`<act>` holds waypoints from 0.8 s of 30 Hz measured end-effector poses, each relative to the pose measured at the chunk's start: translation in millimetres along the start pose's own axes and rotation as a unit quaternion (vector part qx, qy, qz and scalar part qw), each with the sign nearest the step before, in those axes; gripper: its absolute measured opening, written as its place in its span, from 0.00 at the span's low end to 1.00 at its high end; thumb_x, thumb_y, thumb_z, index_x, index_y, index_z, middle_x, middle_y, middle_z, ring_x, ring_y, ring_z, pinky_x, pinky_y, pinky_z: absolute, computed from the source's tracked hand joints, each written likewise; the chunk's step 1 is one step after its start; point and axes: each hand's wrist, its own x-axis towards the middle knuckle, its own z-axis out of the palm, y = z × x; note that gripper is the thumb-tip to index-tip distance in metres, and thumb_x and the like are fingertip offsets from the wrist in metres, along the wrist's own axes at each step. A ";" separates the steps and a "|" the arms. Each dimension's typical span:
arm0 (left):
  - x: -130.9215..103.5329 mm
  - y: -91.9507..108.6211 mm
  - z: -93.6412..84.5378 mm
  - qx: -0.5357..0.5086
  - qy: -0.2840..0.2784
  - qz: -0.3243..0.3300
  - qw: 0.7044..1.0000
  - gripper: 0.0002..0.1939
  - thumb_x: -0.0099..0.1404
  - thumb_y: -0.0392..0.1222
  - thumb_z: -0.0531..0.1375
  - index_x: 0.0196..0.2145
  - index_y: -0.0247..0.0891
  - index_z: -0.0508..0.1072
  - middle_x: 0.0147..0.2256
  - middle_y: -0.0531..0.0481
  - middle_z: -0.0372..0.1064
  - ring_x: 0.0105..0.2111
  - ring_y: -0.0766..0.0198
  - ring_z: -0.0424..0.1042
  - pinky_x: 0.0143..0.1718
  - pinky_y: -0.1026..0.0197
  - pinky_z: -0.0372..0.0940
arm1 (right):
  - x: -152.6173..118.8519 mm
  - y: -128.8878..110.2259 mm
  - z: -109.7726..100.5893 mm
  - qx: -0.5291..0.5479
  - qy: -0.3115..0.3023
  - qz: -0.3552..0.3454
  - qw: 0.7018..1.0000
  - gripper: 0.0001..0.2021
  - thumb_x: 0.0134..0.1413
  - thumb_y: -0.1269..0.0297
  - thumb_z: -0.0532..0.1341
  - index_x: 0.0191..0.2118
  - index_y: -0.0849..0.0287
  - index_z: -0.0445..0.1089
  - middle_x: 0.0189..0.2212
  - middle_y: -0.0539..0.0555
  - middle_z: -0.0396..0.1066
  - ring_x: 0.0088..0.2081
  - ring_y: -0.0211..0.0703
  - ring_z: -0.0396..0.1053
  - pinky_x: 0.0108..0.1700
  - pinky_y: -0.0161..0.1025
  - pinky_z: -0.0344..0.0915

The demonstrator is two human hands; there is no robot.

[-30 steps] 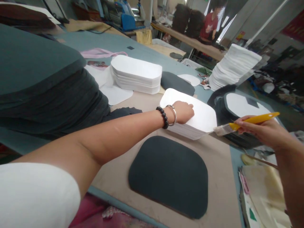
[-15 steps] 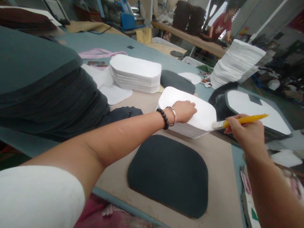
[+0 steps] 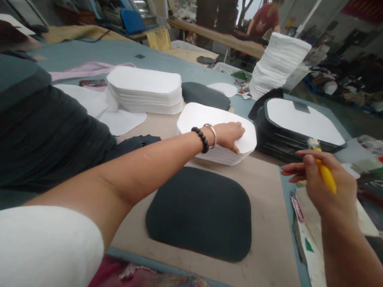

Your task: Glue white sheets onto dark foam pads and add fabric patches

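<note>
The left hand [image 3: 229,134] is resting on the white stack [image 3: 194,113], fingers partly spread, gripping nothing; the right hand [image 3: 339,195] is pinching a brush [image 3: 328,178] between nearly closed fingers.

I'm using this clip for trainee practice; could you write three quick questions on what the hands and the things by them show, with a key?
1. What does the right hand hold?
a) a pair of scissors
b) a yellow-handled brush
c) a ruler

2. True or false: the left hand rests on a stack of white sheets, and a dark rounded sheet lies nearer the person.

3. How many bands are worn on the left wrist, and what are they?

Key: 1. b; 2. true; 3. two, a string of black beads and a silver-coloured bangle.
</note>
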 end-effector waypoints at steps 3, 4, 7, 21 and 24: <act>-2.0 -2.8 -3.2 -0.007 -0.007 0.002 1.000 0.28 0.64 0.55 0.67 0.53 0.33 0.72 0.56 0.36 0.68 0.49 0.51 0.71 0.49 0.57 0.62 | -0.5 8.6 7.1 -0.022 -0.042 -0.014 0.999 0.18 0.68 0.44 0.56 0.48 0.52 0.69 0.32 0.52 0.78 0.31 0.45 0.76 0.34 0.42 0.73; -3.2 -2.5 -3.2 -0.004 -0.005 0.006 1.000 0.28 0.64 0.56 0.67 0.53 0.33 0.71 0.56 0.36 0.68 0.49 0.51 0.71 0.49 0.57 0.63 | 0.2 11.1 9.7 -0.035 -0.051 -0.029 0.998 0.17 0.69 0.44 0.55 0.48 0.52 0.69 0.33 0.52 0.77 0.30 0.43 0.75 0.36 0.42 0.73; -6.5 -1.5 -1.3 0.011 0.004 0.020 1.000 0.29 0.63 0.54 0.68 0.54 0.33 0.71 0.56 0.36 0.68 0.50 0.50 0.71 0.48 0.56 0.63 | 3.7 17.1 18.0 -0.070 -0.051 -0.075 0.993 0.16 0.70 0.46 0.54 0.47 0.52 0.69 0.34 0.51 0.77 0.28 0.40 0.72 0.37 0.41 0.70; -13.6 -6.3 -7.2 -0.076 0.043 -0.006 0.996 0.12 0.61 0.35 0.59 0.40 0.33 0.79 0.43 0.40 0.78 0.41 0.52 0.75 0.39 0.56 0.63 | 36.1 35.7 62.1 -0.058 -0.066 -0.141 0.986 0.12 0.64 0.58 0.59 0.50 0.53 0.61 0.39 0.54 0.76 0.43 0.49 0.78 0.47 0.47 0.71; -14.2 -11.4 -7.1 -0.148 0.051 -0.024 0.987 0.16 0.65 0.49 0.59 0.38 0.33 0.78 0.39 0.40 0.78 0.38 0.51 0.75 0.38 0.55 0.64 | 60.0 36.3 84.2 0.033 -0.064 -0.123 0.990 0.15 0.57 0.62 0.60 0.47 0.52 0.57 0.41 0.53 0.74 0.45 0.48 0.77 0.49 0.48 0.72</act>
